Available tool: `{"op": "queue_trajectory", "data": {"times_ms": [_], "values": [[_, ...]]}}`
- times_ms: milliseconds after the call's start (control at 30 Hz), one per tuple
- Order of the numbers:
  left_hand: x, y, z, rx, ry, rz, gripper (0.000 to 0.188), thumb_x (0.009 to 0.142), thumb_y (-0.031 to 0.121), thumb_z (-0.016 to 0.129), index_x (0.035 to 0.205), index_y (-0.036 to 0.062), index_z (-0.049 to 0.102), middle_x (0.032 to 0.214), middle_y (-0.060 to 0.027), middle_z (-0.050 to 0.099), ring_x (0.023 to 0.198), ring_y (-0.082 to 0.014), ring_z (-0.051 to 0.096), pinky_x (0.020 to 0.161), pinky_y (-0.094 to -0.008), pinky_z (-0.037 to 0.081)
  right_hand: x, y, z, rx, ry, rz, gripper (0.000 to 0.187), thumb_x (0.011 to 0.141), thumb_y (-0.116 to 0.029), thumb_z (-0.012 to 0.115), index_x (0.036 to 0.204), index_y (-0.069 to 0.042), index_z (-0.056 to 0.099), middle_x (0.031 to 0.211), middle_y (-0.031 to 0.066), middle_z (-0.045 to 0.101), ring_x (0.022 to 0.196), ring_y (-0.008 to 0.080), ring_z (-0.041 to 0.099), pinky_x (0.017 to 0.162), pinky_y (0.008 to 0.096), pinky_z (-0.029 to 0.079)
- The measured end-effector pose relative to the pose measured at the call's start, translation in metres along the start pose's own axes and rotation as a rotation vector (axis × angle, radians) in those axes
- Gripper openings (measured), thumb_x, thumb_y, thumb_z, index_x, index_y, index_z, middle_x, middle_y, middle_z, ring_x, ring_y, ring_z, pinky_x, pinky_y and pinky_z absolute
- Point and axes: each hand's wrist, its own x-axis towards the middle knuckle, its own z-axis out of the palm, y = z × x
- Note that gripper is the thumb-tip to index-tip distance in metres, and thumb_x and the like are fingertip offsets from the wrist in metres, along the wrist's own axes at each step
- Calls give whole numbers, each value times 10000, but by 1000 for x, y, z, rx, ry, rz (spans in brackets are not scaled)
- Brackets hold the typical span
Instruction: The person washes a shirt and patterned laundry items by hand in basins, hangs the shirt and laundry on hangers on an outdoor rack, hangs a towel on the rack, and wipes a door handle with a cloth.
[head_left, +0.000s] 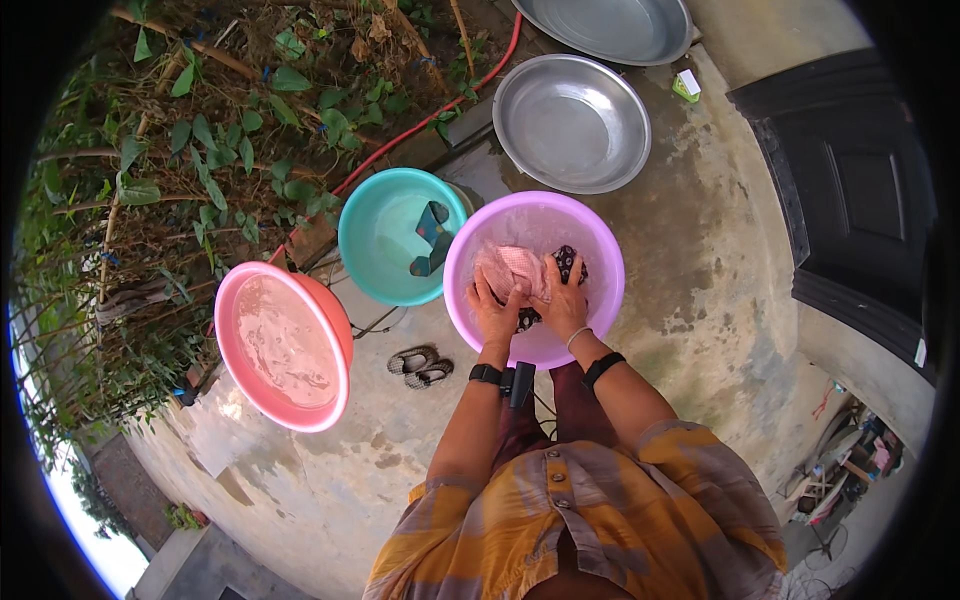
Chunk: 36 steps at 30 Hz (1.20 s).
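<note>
Pink checked cloth (pixel 515 268) lies inside the purple basin (pixel 613 262), toward its middle, directly under both hands. Dark patterned cloth (pixel 566 260) shows beside it at the right and again below, between the hands.

Left hand (pixel 493 312): fingers spread and bent over the pink cloth's left side. Right hand (pixel 565 306): fingers bent at its right side, next to the dark cloth. Contact appears on both sides; whether either hand truly grips or only presses, cannot tell.

Risks, judged:
- Wet fabric may slip from bent fingers if pressure is uneven.
- The two cloths lie bunched together; lifting one could drag the other along and drip over the rim.
- The bracelet (pixel 580 337) on the right wrist could snag a loose fold.
- A hard push might shove the basin into the teal basin (pixel 358 252) close at its left, slopping liquid onto the concrete (pixel 690 300).
- Wet concrete would be slippery underfoot.
</note>
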Motion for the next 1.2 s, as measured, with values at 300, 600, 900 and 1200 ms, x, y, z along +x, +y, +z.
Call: {"op": "queue_trajectory", "data": {"times_ms": [300, 600, 900, 1200], "values": [[20, -2, 40, -924, -455, -558, 630, 806, 234, 612, 1304, 73, 261, 1176, -121, 464, 1015, -241, 498, 859, -373, 425, 58, 44, 59, 328, 249, 324, 459, 680, -127, 610, 1123, -103, 490, 1013, 288, 517, 841, 400, 547, 725, 427, 449], [17, -2, 46, -1455, -573, -888, 504, 832, 480, 483, 1157, 96, 467, 1048, -67, 555, 950, -209, 542, 830, -360, 447, 15, -13, -7, 469, -57, -179, 195, 693, -96, 607, 863, -34, 534, 737, 201, 567, 736, 374, 551, 635, 421, 445], [-22, -27, 35, -1178, -352, -501, 319, 887, 251, 415, 1127, 50, 475, 989, -80, 566, 891, -213, 557, 786, -336, 462, -16, -26, -24, 430, -202, -251, 198, 721, -196, 634, 814, -43, 549, 746, 153, 578, 685, 343, 558, 586, 397, 443], [-27, 32, -12, -1049, -258, -770, 445, 881, 406, 436, 1075, 13, 511, 942, -61, 569, 836, -166, 561, 744, -282, 459, 20, -5, 1, 42, 15, -209, 277, 773, -317, 574, 701, -53, 534, 674, 113, 579, 637, 295, 570, 568, 380, 456]]}}
